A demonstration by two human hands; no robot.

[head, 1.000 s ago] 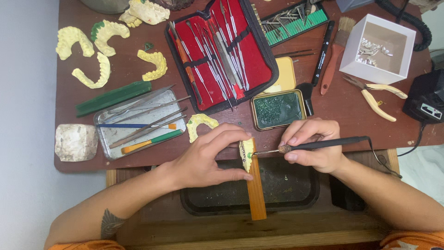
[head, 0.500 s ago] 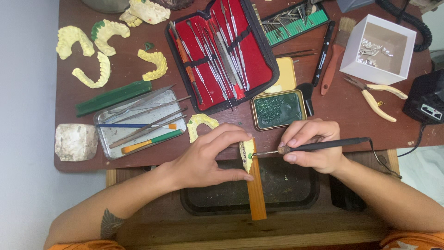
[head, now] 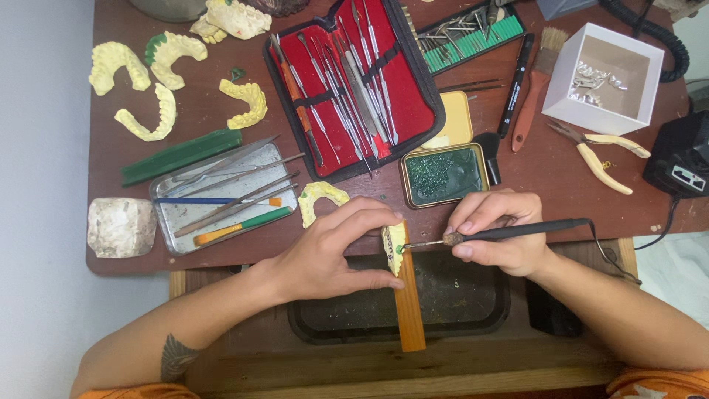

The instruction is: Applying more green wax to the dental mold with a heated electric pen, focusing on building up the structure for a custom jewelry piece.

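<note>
Snugly, dental cast [head: 395,246] (yellow) within left grip [head: 332,251]

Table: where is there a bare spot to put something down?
Bare brown table shows between the green tin and the pliers, and between the yellow casts and the red tool case. Around the metal tray it is crowded.

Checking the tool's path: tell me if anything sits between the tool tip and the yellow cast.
Nothing visible does. The right hand holds the black tool, tip at the yellow cast, which the left hand steadies on the wooden peg.
</note>
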